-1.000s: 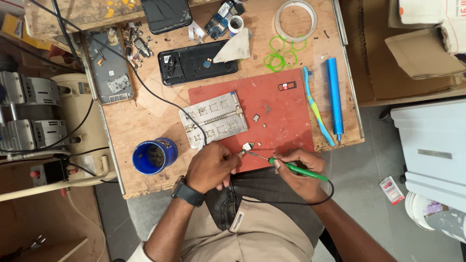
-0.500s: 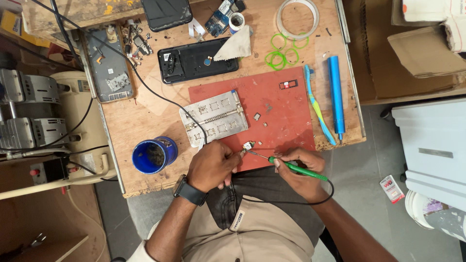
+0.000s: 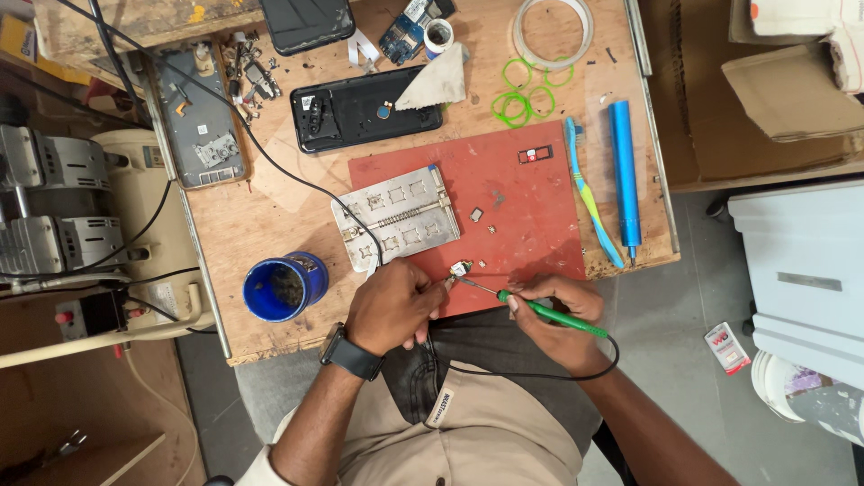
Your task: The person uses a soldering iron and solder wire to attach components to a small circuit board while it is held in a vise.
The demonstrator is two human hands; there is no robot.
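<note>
My left hand (image 3: 393, 306), with a black watch on its wrist, pinches a small metal component (image 3: 460, 269) at the near edge of the red work mat (image 3: 531, 202). My right hand (image 3: 560, 310) grips a green-handled soldering iron (image 3: 549, 314), and its thin tip reaches left to touch that component. The iron's black cord loops back across my lap. A silver perforated holder plate (image 3: 396, 219) lies on the mat just beyond my left hand.
A blue cup (image 3: 281, 288) stands left of my hand. A black phone back (image 3: 364, 112), a grey phone frame (image 3: 202, 126), green rings (image 3: 522, 99), a tape roll (image 3: 552, 27), a toothbrush (image 3: 589, 198) and a blue tube (image 3: 624, 175) lie on the wooden bench. Machines stand left.
</note>
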